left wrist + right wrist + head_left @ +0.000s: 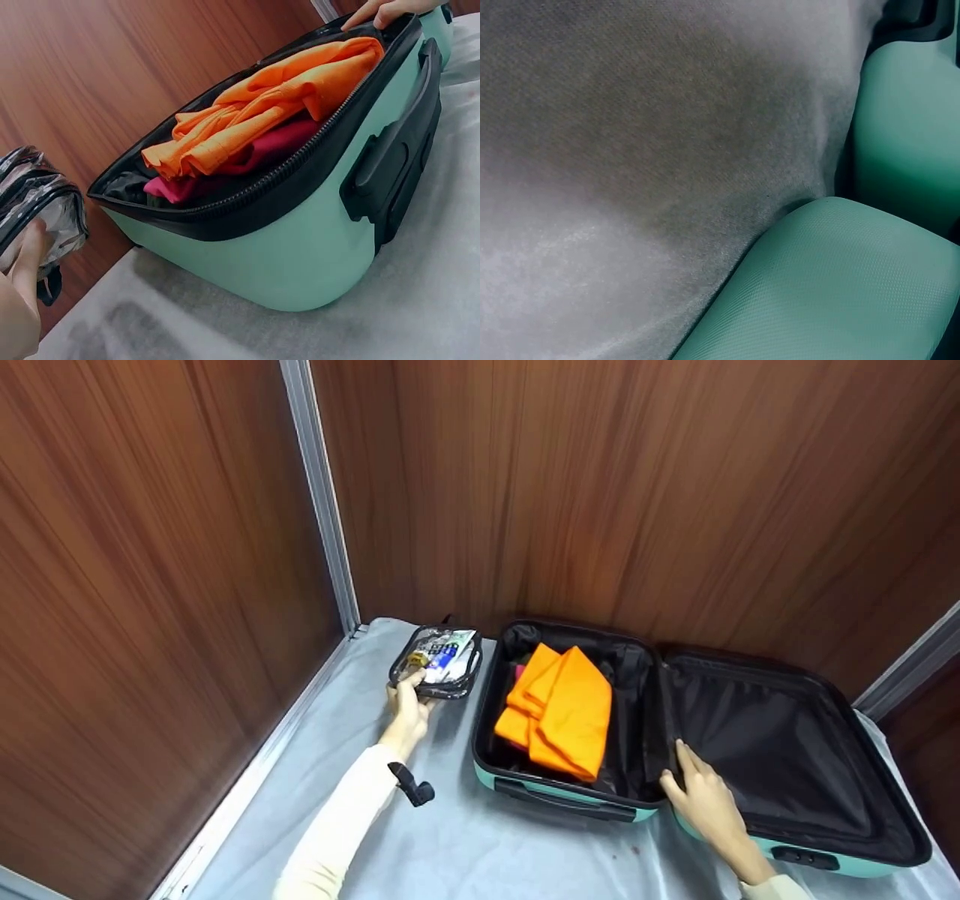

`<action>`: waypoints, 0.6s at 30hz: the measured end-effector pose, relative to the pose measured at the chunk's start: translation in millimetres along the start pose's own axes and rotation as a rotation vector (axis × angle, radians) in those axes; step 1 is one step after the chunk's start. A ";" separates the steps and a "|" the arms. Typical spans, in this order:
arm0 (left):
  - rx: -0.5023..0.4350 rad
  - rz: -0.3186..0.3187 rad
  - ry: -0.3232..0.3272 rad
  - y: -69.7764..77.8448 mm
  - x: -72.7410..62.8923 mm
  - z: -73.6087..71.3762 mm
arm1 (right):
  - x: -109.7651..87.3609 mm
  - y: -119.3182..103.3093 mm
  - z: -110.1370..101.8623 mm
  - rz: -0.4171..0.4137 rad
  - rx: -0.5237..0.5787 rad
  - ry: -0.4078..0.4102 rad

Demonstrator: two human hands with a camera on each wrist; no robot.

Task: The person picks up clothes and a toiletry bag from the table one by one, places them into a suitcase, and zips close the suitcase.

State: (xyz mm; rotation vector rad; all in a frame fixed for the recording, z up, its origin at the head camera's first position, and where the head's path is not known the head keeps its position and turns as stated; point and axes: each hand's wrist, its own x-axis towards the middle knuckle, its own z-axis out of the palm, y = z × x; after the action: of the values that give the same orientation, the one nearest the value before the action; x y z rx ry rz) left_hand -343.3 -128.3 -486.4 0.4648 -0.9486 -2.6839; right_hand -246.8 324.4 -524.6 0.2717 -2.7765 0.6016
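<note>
My left hand grips a clear zip pouch with black trim, its thumb on top near the front edge. Small packets and a blue-and-white item show through the plastic. The pouch is just left of an open mint-green suitcase. Inside the suitcase, a folded orange cloth lies over a dark red cloth. My right hand rests at the inner front corner of the suitcase lid, fingers extended beside the hinge side. In the right wrist view that hand is out of sight.
Pale grey fabric covers the surface under the suitcase. Wood-grain panels rise behind and to the left, joined by a metal corner post. A black carry handle juts from the suitcase's front side.
</note>
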 end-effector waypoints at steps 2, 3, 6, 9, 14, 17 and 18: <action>-0.009 -0.006 -0.014 0.5 -1.1 0.5 | -0.4 -0.2 0.0 0.004 -0.006 -0.010; -0.013 -0.010 -0.025 0.8 -1.6 1.0 | -0.7 -0.3 -0.1 0.007 -0.009 -0.017; -0.018 -0.018 -0.046 2.2 -3.2 4.9 | -0.3 0.4 -0.8 0.015 -0.018 -0.025; -0.023 -0.011 -0.052 3.7 -4.6 10.6 | 1.7 0.9 -0.8 0.013 -0.013 -0.023; -0.028 -0.013 -0.036 1.9 -6.7 18.1 | 2.4 2.0 1.4 0.004 -0.013 -0.025; -0.022 -0.021 -0.026 -0.2 -7.8 20.7 | 3.1 2.4 2.6 0.000 -0.014 -0.020; -0.020 -0.021 -0.024 -0.7 -8.3 21.2 | 3.4 2.4 2.8 0.000 -0.013 -0.019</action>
State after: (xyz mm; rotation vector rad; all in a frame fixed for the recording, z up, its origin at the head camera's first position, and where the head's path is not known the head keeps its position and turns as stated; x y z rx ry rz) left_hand -343.9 -113.0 -469.4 0.4418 -0.9278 -2.7213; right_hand -251.2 325.0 -526.9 0.2752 -2.7976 0.5836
